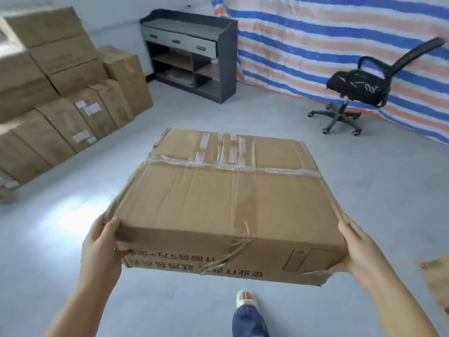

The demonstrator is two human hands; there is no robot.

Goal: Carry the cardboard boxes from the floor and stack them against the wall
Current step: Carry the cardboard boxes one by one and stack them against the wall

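Observation:
A wide, flat cardboard box (218, 203) with clear tape across its top hangs in the air in front of me. My left hand (102, 246) grips its near left corner, thumb on the top edge. My right hand (359, 254) grips the near right corner, where the cardboard is torn. Black print runs upside down along the near side. Against the white wall at the left stands a stack of several cardboard boxes (56, 93), two to three layers high.
A dark cabinet (192, 54) with grey drawers stands at the back wall. A black office chair (359, 88) stands at the right before a striped tarp (328, 45). Another cardboard box (437, 283) lies at the lower right edge. My foot (246, 299) steps on the grey floor.

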